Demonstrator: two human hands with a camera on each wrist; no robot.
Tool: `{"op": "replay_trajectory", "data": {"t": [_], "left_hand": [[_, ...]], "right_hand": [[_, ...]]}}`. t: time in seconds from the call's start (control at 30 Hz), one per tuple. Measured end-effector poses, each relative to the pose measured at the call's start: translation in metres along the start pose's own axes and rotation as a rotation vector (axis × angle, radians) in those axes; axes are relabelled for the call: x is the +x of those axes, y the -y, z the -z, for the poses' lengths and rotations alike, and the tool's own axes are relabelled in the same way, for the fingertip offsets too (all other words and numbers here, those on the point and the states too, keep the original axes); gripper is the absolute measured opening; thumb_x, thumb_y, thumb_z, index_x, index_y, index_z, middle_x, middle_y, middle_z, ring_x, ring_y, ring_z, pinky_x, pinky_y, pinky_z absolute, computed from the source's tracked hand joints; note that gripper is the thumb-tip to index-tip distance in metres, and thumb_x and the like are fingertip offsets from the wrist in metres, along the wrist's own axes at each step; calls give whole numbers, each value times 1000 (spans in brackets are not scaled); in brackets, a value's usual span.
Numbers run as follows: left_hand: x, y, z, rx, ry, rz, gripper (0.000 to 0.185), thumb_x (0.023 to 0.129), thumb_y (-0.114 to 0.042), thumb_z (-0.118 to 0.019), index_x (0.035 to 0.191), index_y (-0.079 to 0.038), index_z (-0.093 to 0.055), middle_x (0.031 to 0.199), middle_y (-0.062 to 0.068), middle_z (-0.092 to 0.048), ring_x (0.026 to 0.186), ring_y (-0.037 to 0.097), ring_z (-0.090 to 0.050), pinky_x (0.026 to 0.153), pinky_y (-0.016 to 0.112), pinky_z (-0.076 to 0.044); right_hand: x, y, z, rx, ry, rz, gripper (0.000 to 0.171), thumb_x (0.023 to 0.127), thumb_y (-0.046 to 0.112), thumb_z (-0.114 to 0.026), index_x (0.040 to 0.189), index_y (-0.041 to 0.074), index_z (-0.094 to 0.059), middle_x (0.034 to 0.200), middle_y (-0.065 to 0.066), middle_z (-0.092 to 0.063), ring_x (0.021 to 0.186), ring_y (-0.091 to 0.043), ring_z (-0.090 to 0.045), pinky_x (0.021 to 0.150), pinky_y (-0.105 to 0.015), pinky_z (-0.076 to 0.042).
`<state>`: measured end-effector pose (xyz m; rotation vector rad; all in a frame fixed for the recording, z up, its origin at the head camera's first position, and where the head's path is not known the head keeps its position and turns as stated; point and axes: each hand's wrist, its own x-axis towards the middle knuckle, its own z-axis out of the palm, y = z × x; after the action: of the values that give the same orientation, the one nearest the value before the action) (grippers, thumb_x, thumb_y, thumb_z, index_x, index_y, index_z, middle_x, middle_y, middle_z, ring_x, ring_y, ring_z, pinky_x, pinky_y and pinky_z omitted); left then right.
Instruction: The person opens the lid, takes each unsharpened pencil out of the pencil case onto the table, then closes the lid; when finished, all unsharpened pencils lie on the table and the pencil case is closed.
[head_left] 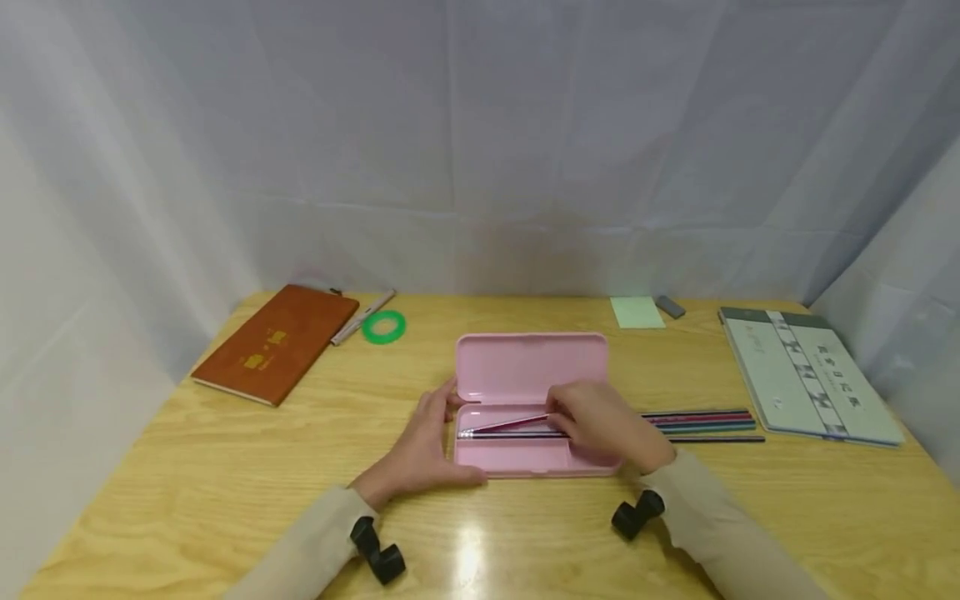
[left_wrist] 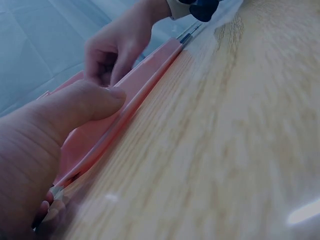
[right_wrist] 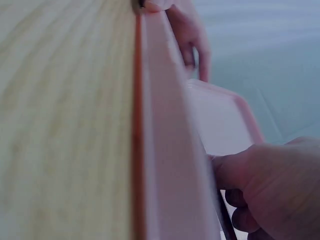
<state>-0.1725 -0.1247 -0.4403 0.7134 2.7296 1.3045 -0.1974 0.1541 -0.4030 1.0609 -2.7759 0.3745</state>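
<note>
An open pink pencil case (head_left: 529,367) lies in the middle of the wooden table, lid tipped back. My left hand (head_left: 422,447) grips its left end, thumb (left_wrist: 80,106) on the front wall (left_wrist: 125,120). My right hand (head_left: 604,425) reaches into the tray and pinches a red pencil (head_left: 514,423), which slants over dark pencils (head_left: 501,434) lying in the tray. In the right wrist view, my right hand (right_wrist: 272,187) is behind the case's wall (right_wrist: 167,150), and my left hand (right_wrist: 189,31) is at the far end. The left wrist view shows my right hand (left_wrist: 116,49) over the case.
Several more pencils (head_left: 703,421) lie on the table right of the case. A grey-green booklet (head_left: 810,375) is at the far right, a green sticky note (head_left: 637,312) and grey eraser (head_left: 670,307) at the back. At back left: brown notebook (head_left: 276,342), pen (head_left: 363,317), green tape ring (head_left: 384,327). White curtains surround the table.
</note>
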Motion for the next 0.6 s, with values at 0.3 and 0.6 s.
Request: {"op": "replay_trajectory", "data": {"t": [0.3, 0.6], "left_hand": [[0, -2, 1, -14, 2, 1, 133, 52, -43, -92, 154, -10, -14, 127, 1, -46, 111, 18, -44, 97, 41, -42], [1, 0, 1, 0, 0, -13, 133, 52, -41, -92, 154, -9, -12, 126, 2, -46, 109, 18, -43, 95, 39, -42]], "right_hand": [[-72, -40, 41, 103, -94, -133, 11, 86, 10, -71, 84, 18, -63, 58, 15, -42, 51, 4, -32, 48, -19, -32], [-166, -86, 45, 161, -63, -283, 18, 81, 6, -73, 83, 21, -64, 61, 20, -45, 53, 6, -35, 47, -19, -33]]}}
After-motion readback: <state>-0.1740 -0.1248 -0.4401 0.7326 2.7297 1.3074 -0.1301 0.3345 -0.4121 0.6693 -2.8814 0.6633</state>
